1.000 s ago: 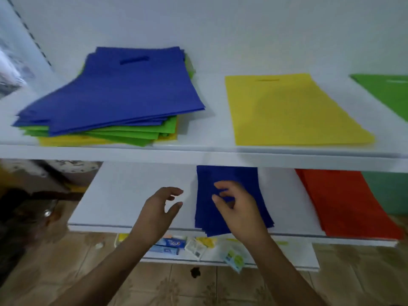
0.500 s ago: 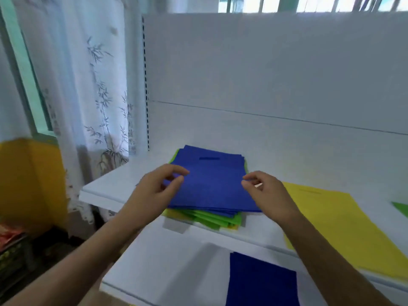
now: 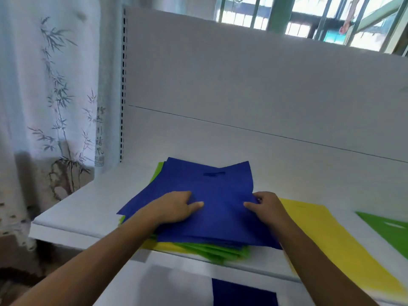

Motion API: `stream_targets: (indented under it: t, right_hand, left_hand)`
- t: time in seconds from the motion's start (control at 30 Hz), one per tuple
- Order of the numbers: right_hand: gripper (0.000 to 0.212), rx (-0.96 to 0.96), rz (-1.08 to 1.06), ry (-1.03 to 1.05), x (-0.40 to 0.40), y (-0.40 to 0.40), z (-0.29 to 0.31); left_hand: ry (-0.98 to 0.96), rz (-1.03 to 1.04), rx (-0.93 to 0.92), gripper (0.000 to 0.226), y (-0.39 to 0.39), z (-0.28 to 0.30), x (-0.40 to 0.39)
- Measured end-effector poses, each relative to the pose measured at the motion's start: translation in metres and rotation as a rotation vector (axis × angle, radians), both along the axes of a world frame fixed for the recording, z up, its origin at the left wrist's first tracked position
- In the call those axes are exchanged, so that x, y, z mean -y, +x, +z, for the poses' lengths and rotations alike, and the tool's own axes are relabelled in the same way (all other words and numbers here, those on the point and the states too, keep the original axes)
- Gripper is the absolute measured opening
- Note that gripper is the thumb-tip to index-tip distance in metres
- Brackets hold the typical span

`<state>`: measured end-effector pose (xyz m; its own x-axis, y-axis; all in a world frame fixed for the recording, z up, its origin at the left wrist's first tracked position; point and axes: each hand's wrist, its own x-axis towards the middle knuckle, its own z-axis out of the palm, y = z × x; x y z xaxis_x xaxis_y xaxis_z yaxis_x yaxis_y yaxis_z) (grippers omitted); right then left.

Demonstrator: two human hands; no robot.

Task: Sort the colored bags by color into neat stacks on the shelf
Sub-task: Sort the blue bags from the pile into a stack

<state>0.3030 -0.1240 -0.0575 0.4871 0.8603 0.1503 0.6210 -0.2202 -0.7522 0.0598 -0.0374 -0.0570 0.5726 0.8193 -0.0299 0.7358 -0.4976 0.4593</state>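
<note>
A mixed pile lies on the white upper shelf (image 3: 84,208). Several blue bags (image 3: 216,186) are on top, green bags (image 3: 218,253) under them and a yellow one (image 3: 164,246) at the bottom. The top blue bag sits skewed on the pile. My left hand (image 3: 176,206) presses and pinches its left middle, thumb on top. My right hand (image 3: 266,206) grips its right edge. A single yellow bag (image 3: 331,237) lies flat to the right, and a green bag (image 3: 388,228) beyond it. A blue stack (image 3: 242,293) rests on the lower shelf.
The shelf's white back panel (image 3: 242,96) rises behind the pile, with a slotted upright (image 3: 123,85) at its left. A bamboo-print curtain (image 3: 55,96) hangs left of the shelf. Window bars (image 3: 309,16) show above the panel.
My view rose from the lower shelf to the upper one. Both hands left the lower blue stack, reached the mixed pile and closed on the top blue bag, which has turned askew.
</note>
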Motion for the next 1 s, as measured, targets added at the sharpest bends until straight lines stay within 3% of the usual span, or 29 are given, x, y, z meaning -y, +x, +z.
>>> stream_targets:
  t: [0.1,0.23,0.33,0.43,0.53,0.63,0.67,0.73,0.8,0.9,1.0]
  right_hand:
    - [0.008,-0.071,-0.054,0.097,0.017,-0.005,0.011]
    - [0.011,-0.475,0.004,-0.007,0.036,-0.013,0.027]
    - [0.008,-0.363,0.034,-0.056,0.047,-0.015,0.029]
    - [0.012,-0.293,0.052,0.11,0.067,-0.02,0.042]
    - [0.019,-0.361,0.066,0.285,0.103,-0.014,0.053]
    - [0.062,-0.389,0.029,0.336,0.141,0.001,0.042]
    - [0.067,-0.368,-0.033,0.351,0.15,0.008,0.033]
    - [0.042,-0.278,-0.148,0.376,0.169,0.019,0.016]
    - [0.02,-0.21,-0.241,0.411,0.19,0.031,0.001]
    - [0.021,-0.105,-0.333,0.423,0.231,0.047,-0.018]
    - [0.022,-0.116,-0.407,0.386,0.285,0.07,-0.047]
  left_hand:
    - [0.0,-0.071,0.097,0.07,0.008,0.001,0.002]
    - [-0.081,-0.115,0.275,0.059,0.004,0.0,0.0]
    - [-0.122,-0.068,0.364,0.063,-0.006,0.0,-0.002]
    - [-0.092,0.036,0.531,0.069,-0.01,0.006,0.001]
    - [-0.311,0.009,0.776,0.06,0.002,0.016,0.006]
    - [-0.478,-0.145,0.837,0.046,0.031,0.027,0.016]
    - [-0.498,-0.177,0.848,0.042,0.042,0.031,0.023]
    - [-0.449,-0.249,0.879,0.04,0.068,0.035,0.044]
    - [-0.28,-0.368,0.849,0.039,0.095,0.035,0.072]
    - [0.071,-0.497,0.722,0.036,0.134,0.025,0.116]
    - [0.136,-0.606,0.664,0.039,0.175,0.008,0.163]
